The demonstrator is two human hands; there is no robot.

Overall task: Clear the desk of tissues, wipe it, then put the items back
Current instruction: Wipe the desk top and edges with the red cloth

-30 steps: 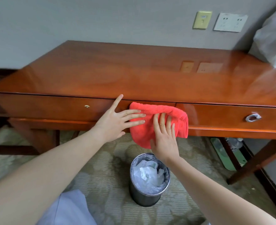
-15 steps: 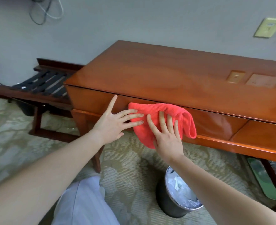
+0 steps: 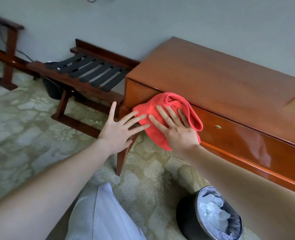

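We press the red cloth (image 3: 169, 108) to the desk's (image 3: 221, 80) left front w/ right hand (image 3: 176, 130) flat — left hand (image 3: 117, 134) spread, fingertips on its edge. Tissues (image 3: 212, 205) apparently in bin (image 3: 186, 217); wiping ongoing, items not yet back.

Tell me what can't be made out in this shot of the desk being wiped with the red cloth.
All in the head view:
- The desk: right end cut off by the frame edge.
- The drawer front: part covered by the red cloth and the right hand.
- The bin: base cut off by the bottom edge.
- A dark object under the luggage rack: mostly hidden by its straps.
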